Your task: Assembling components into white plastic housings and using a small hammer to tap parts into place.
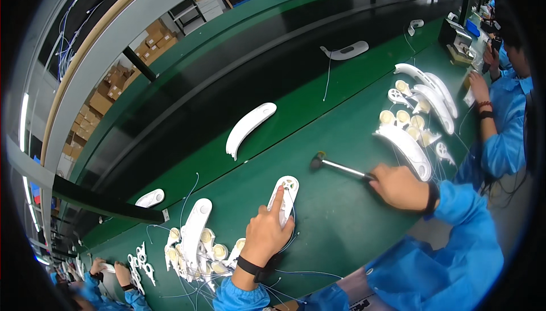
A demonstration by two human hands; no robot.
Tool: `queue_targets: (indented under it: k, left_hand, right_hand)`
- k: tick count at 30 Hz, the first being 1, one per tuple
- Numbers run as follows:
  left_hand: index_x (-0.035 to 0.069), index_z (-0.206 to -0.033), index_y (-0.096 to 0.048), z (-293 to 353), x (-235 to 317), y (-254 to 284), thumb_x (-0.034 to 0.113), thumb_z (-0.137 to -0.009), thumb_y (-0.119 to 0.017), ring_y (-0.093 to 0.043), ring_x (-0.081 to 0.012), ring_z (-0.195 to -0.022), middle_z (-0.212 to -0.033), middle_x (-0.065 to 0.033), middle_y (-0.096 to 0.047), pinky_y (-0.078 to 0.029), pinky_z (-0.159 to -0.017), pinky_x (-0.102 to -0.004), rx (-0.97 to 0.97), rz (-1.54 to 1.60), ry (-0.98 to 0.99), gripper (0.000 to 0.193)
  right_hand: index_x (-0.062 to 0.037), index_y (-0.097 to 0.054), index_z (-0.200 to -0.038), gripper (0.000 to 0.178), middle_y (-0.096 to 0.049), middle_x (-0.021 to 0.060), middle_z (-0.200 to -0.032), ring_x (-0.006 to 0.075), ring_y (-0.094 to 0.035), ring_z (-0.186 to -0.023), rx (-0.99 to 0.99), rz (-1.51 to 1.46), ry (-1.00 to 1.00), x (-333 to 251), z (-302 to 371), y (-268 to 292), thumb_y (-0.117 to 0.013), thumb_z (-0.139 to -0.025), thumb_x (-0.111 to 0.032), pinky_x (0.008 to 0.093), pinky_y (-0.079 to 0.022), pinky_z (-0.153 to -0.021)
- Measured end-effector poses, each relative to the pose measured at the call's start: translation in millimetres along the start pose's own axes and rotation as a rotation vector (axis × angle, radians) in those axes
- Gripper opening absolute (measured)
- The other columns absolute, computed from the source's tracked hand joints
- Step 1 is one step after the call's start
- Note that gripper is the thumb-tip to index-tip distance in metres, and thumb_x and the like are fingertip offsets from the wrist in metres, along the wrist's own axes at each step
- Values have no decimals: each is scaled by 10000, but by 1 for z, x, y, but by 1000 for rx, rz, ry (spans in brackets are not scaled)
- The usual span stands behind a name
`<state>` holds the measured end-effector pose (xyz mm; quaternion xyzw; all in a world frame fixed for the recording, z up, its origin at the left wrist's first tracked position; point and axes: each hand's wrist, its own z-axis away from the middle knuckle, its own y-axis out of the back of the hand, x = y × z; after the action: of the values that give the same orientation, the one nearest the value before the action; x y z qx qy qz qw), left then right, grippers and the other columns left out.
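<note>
My left hand (264, 236) steadies a long white plastic housing (289, 193) on the green bench. Its index finger stretches along the housing toward a round spoked fitting at the far end, while the palm and other fingers cover the near part. To the right, my right hand (401, 187) is closed round the grip of a small hammer (344, 169). The hammer has a dark head with a yellowish end and a metal shaft; its head is apart from the housing, to the right of it.
Left of my left hand lies a pile of white parts (196, 237) with cream discs and thin cables. More curved white housings (406, 146) lie at right, beside a co-worker in blue (506, 123). Beyond runs a dark conveyor belt (187, 140) carrying a white housing (250, 126). Another co-worker's hands (108, 268) are at lower left.
</note>
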<state>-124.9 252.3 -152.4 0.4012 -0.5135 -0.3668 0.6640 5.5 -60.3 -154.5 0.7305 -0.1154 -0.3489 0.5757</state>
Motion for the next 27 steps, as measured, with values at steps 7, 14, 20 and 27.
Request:
queue_targets:
  k: [7, 14, 20, 27]
  left_hand:
    - [144, -1553, -389, 0, 3, -1, 235, -835, -691, -658, -503, -727, -896, -326, -633, -554, -694, -547, 12, 6, 5, 785]
    - [132, -1551, -390, -2, 0, -3, 234, -834, -693, -661, -503, -716, -902, -332, -630, -559, -678, -536, 19, -17, -21, 785]
    - [86, -1558, -350, 2, 2, 2, 244, -819, -716, -674, -498, -800, -994, -307, -650, -556, -718, -543, -3, 36, 45, 840]
    - [44, -1537, -355, -27, -8, 47, 245, -754, -771, -695, -443, -914, -1135, -261, -672, -565, -803, -513, 127, -90, -56, 908]
  right_hand:
    - [27, -522, -1135, 215, -645, 194, -761, 419, -612, -662, 73, -719, -130, -35, 1, 7, -477, -1047, -164, 489, -489, -642]
    - [6, -533, -1147, 240, -632, 244, -710, 470, -620, -673, -210, -414, -138, -28, -11, -6, -496, -1044, -208, 555, -473, -648]
    - [0, -606, -1123, 275, -660, 187, -1021, 384, -643, -883, 10, -51, -10, -10, -28, 3, -666, -938, -195, 474, -520, -740]
    - [-60, -660, -1109, 313, -622, 87, -1086, 291, -590, -1041, 104, 13, 249, -9, -81, 9, -734, -873, -252, 408, -482, -872]
